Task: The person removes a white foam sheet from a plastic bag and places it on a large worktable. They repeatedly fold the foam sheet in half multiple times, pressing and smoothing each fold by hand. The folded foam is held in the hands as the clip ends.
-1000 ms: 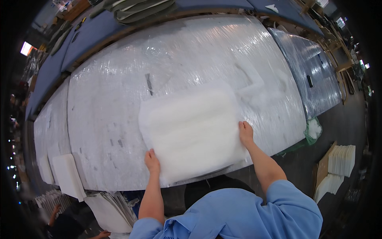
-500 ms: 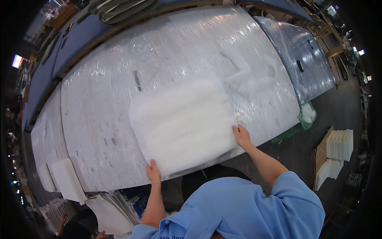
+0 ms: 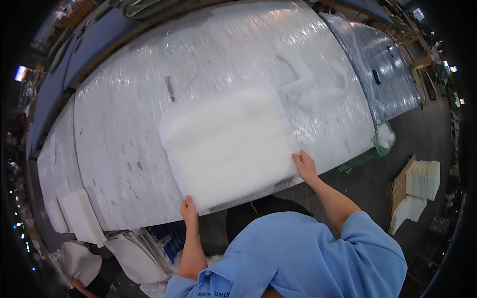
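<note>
A thick white piece of wadding (image 3: 226,144), roughly square with soft fluffy edges, lies across the plastic-wrapped table (image 3: 129,109). My left hand (image 3: 189,210) grips its near left corner, thumb on top and fingers underneath. At its right edge, my right hand (image 3: 304,166) pinches the near corner in the same way. The fingers beneath the wadding are hidden. Thin tufts of white fibre (image 3: 303,79) lie on the plastic beyond the wadding's far right side.
A pale pad (image 3: 83,216) overhangs the table's left front edge, above stacked light panels (image 3: 136,258). A person's arm (image 3: 82,287) shows at lower left. A green bag of white fibre (image 3: 384,136) hangs by the right corner. Stacked white pads (image 3: 422,181) stand at right. A dark object (image 3: 376,77) lies on the side table.
Both hands keep their hold while the wadding's near edge shifts slightly away from me. At lower left, a pale panel now shows beside the other person.
</note>
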`<state>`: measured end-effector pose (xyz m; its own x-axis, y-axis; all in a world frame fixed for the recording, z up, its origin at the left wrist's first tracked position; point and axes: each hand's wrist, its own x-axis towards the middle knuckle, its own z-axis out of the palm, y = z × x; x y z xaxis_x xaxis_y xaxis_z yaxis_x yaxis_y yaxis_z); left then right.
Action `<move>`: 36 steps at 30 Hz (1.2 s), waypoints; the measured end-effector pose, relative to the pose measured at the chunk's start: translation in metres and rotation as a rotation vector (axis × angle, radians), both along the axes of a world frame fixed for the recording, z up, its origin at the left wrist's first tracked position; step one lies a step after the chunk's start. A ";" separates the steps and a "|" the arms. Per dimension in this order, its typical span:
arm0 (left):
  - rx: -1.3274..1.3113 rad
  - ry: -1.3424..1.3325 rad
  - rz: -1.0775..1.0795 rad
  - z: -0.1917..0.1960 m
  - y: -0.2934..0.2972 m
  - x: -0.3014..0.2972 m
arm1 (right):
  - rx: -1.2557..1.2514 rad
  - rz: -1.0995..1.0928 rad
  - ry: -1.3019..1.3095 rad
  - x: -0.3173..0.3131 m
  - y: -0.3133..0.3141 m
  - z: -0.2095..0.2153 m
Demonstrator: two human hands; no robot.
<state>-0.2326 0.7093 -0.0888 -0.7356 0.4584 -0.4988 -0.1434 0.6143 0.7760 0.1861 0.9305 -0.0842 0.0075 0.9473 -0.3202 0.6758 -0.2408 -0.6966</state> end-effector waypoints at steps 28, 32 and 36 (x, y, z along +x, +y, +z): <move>-0.011 -0.130 -0.107 0.013 0.093 -0.066 | -0.244 -0.109 0.160 -0.034 0.101 0.014; -0.092 0.297 -0.132 -0.005 0.102 -0.064 | 0.057 -0.024 0.029 -0.058 0.103 -0.007; -0.084 0.389 -0.050 -0.017 0.088 -0.052 | 0.109 -0.127 0.019 -0.051 0.087 -0.035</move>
